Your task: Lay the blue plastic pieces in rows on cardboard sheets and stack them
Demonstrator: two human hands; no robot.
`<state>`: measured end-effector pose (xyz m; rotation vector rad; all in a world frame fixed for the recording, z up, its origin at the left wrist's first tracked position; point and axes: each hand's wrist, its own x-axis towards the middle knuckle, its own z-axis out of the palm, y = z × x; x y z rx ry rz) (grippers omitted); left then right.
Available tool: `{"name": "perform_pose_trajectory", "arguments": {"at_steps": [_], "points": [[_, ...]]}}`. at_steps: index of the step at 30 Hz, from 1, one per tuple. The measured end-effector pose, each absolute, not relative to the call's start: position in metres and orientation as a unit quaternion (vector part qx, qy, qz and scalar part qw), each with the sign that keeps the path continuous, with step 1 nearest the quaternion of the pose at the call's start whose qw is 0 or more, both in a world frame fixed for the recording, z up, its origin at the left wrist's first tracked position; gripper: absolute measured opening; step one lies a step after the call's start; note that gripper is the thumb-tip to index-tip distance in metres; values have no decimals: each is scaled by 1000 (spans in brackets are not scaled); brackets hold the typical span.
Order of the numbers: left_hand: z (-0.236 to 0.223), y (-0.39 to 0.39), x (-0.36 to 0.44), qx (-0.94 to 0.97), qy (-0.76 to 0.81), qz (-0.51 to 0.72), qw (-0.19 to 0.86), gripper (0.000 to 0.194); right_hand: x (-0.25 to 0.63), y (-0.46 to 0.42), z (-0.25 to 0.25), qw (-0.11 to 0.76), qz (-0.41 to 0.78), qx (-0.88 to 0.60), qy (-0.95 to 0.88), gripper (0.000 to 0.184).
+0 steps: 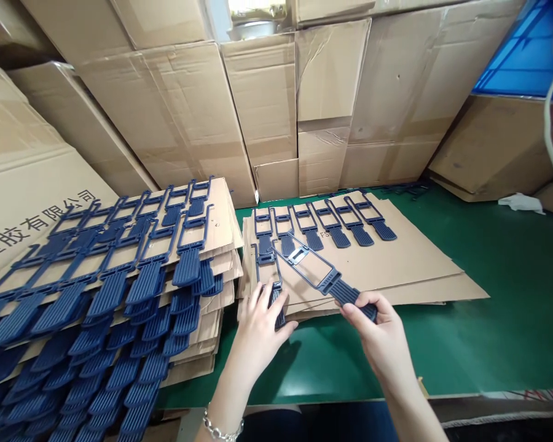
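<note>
My right hand [384, 331] is gripping one dark blue plastic frame with a ribbed paddle [329, 283], the thumb and fingers clamping on the ribbed end. The open frame end is pointing away from me and to the left, over the cardboard sheets [396, 264], and a pale rectangular piece [298, 255] is showing near its far end. My left hand [260, 316] is resting over the ribbed end of a second frame [266, 259], which is lying at the near left edge of the same sheets. The left fingers are spreading slightly apart with the thumb standing off to the side; I cannot tell whether they are clamping on the piece. Beyond, a row of six like frames [313, 239] is lying side by side, paddles facing me. To the left, a layered stack of matching frames [108, 294] is standing between cardboard layers [223, 227], many paddles overhanging the near edge. The sheets are lying on a green tabletop [465, 350]; small dark pieces [410, 191] are lying at its back, near a crumpled white scrap [520, 202]. Cardboard boxes [267, 98] are forming a wall behind, and a blue crate [525, 52] is sitting at upper right. A chain bracelet [217, 431] is circling my left wrist.
</note>
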<state>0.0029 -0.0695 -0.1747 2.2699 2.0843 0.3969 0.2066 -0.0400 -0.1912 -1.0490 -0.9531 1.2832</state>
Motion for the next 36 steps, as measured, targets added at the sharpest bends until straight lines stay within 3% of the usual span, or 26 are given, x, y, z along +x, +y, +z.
{"name": "perform_pose_trajectory", "arguments": {"at_steps": [10, 18, 23, 28, 32, 36], "points": [[-185, -71, -5, 740, 665, 95, 13, 46, 175, -58, -206, 530, 534, -443, -489, 35], [-187, -70, -7, 729, 672, 124, 47, 63, 162, -64, -208, 434, 415, -461, -654, 26], [-189, -70, -7, 727, 675, 113, 64, 61, 158, -63, -207, 328, 340, -509, -720, 45], [-187, -78, -3, 727, 673, 136, -3, 76, 157, -57, -205, 215, 292, -561, -744, 54], [-196, -110, 4, 736, 647, 179, -90, 75, 173, -64, -197, 274, 333, -542, -721, 81], [-234, -146, 10, 704, 650, 248, -142, 77, 227, -52, -173, 411, 332, -509, -680, 74]]}}
